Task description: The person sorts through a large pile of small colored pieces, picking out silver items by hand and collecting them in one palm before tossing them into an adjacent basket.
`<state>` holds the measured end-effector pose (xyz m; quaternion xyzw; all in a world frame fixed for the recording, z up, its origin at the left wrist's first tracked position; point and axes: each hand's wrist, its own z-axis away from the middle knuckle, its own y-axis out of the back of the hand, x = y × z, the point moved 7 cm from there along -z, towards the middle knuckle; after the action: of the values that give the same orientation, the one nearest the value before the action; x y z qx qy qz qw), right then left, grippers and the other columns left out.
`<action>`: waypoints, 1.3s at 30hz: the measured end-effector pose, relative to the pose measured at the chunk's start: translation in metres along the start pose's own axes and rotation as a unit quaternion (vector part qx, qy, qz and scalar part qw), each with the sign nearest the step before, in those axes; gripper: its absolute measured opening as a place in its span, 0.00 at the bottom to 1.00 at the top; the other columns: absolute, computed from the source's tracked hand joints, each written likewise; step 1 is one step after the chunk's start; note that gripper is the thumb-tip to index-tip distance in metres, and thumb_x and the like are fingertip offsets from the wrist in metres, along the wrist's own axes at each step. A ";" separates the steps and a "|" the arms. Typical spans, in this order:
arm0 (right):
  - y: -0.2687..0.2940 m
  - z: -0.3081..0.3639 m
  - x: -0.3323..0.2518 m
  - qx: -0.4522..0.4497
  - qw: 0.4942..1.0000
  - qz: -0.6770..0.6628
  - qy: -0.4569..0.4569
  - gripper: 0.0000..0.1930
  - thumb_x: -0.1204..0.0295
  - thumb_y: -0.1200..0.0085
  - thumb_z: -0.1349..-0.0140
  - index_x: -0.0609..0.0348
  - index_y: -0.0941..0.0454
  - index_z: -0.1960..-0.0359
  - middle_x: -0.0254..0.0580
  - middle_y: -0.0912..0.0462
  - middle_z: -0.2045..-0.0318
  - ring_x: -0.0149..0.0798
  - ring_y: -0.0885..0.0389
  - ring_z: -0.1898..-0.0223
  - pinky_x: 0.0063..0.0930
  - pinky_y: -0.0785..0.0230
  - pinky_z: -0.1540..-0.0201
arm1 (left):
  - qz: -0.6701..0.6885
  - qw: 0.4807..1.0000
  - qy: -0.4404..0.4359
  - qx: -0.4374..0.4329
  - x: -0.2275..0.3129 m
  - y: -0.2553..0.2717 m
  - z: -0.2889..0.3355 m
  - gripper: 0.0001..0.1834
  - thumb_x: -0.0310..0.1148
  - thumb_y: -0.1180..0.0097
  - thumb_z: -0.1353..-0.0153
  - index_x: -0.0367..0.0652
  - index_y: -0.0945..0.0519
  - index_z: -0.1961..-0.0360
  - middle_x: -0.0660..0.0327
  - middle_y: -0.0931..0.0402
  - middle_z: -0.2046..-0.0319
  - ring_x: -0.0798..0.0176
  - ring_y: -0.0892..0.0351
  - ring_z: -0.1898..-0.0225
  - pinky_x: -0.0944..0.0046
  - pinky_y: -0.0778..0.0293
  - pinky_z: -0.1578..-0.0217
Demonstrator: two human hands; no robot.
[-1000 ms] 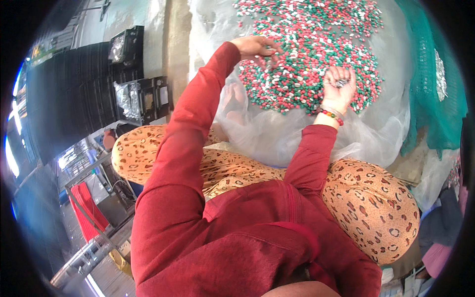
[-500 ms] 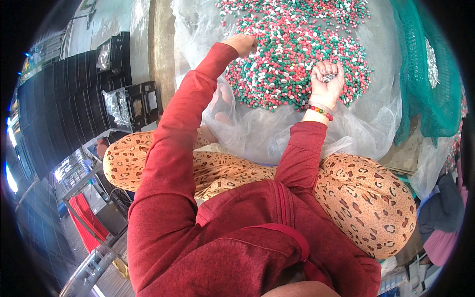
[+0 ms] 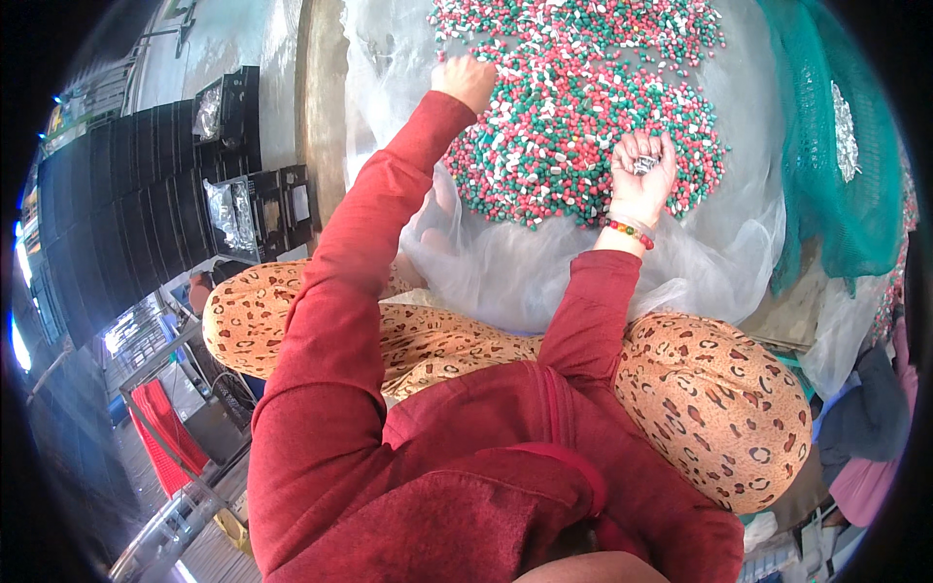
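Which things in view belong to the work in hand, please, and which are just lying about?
Apparently in use:
left hand
right hand, holding silvery pieces
red, green and white capsule-shaped pieces
translucent sheet at their near edge

Seemingly just lying about:
stacked black trays, left
green mesh netting, right
red ribbed panel, lower left

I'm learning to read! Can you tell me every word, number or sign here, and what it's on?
No words, numbers or signs can be read.
Red, green and white pieces: too small to tell if marked.
Silvery thing in the right hand: too small to tell.
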<state>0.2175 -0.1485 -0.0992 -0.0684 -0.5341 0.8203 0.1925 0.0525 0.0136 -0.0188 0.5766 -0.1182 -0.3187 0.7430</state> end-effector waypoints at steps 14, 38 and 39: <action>-0.001 -0.005 -0.005 0.043 0.998 0.044 -0.023 0.13 0.65 0.53 0.41 0.58 0.35 0.80 0.39 0.32 0.81 0.34 0.36 0.78 0.18 0.48 0.85 | 0.493 0.862 -0.120 -0.017 0.099 0.002 -0.080 0.14 0.40 0.47 0.48 0.48 0.19 0.63 0.60 0.21 0.74 0.67 0.21 0.74 0.65 0.26 0.66; -0.042 0.013 -0.046 -0.031 0.992 -0.042 0.113 0.13 0.71 0.55 0.45 0.55 0.40 0.86 0.34 0.39 0.85 0.30 0.44 0.84 0.19 0.55 0.88 | 0.187 0.963 -0.011 0.193 0.093 -0.094 -0.055 0.09 0.38 0.40 0.57 0.48 0.19 0.75 0.57 0.25 0.73 0.56 0.27 0.64 0.57 0.33 0.58; -0.039 0.015 -0.053 -0.021 0.991 -0.035 0.126 0.13 0.71 0.54 0.45 0.55 0.40 0.85 0.34 0.40 0.85 0.30 0.44 0.84 0.19 0.55 0.88 | 0.161 0.971 -0.005 0.174 0.099 -0.097 -0.059 0.10 0.39 0.39 0.57 0.48 0.20 0.74 0.57 0.26 0.70 0.55 0.28 0.61 0.55 0.33 0.58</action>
<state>0.2706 -0.1673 -0.0623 -0.1562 -0.5251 0.7865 0.2852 0.1279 -0.0137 -0.1464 0.6691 -0.2669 -0.1724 0.6719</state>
